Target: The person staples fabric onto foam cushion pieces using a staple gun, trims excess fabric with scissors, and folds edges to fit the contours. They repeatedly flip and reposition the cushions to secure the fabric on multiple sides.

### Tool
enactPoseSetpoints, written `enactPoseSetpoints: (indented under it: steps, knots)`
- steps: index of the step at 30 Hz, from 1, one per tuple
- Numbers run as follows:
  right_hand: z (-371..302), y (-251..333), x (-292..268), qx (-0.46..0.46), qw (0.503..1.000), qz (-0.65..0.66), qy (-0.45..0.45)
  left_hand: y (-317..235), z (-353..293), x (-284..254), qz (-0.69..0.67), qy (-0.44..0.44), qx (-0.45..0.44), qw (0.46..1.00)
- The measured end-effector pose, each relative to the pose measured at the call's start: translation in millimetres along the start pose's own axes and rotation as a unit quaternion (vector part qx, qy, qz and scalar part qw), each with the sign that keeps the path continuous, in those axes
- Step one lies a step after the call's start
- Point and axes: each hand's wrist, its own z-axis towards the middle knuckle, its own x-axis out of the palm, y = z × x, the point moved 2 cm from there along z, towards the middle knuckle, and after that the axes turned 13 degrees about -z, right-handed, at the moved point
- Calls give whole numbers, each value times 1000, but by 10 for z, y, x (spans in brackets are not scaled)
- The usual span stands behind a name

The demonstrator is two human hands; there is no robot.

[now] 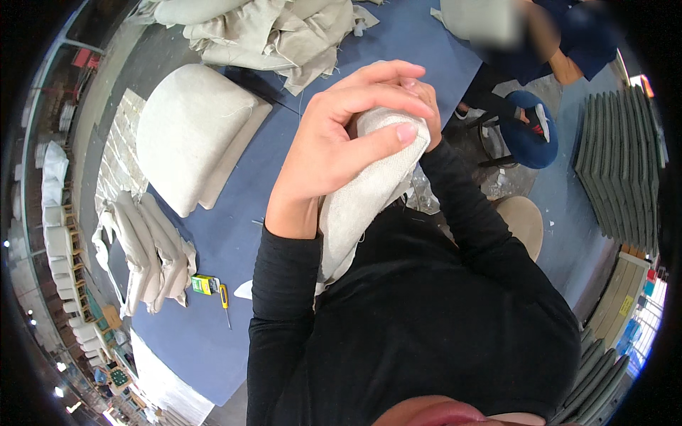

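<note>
Close in front of my chest, a beige fabric-covered cushion (362,202) stands tilted on its edge. My left hand (323,138) wraps over its upper end, with the thumb pressed on the near face and the fingers curled over the top. At the far upper corner, my right hand (429,99) closes on the same end of the cushion; most of its fingers are hidden behind the left hand and the fabric. To the left on the blue tabletop (220,341), beige padded cushions (188,135) lie stacked, with loose threads on the top one.
Beige cloth (277,35) is heaped at the back. Several covered pieces (145,248) stand at the left, near a small green-yellow box (205,285) and a yellow-handled screwdriver (224,297). Grey-green panels (618,170) are stacked at right. Another person (561,42) sits at the back right.
</note>
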Motion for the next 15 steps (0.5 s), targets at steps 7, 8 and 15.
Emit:
enactPoseSetpoints:
  steps: [7, 8, 15]
  knots:
    - [8, -550, -347, 47, 999, -3, 8, 432, -556, 66, -22, -30, -35, 999]
    - [-73, -780, -516, 48, 997, -56, 12, 619, -797, 31, -51, -38, -91, 994]
    - [-1074, -1286, -864, 342, 894, -2, -290, 1799, -2975, -450, -201, -394, -445, 779]
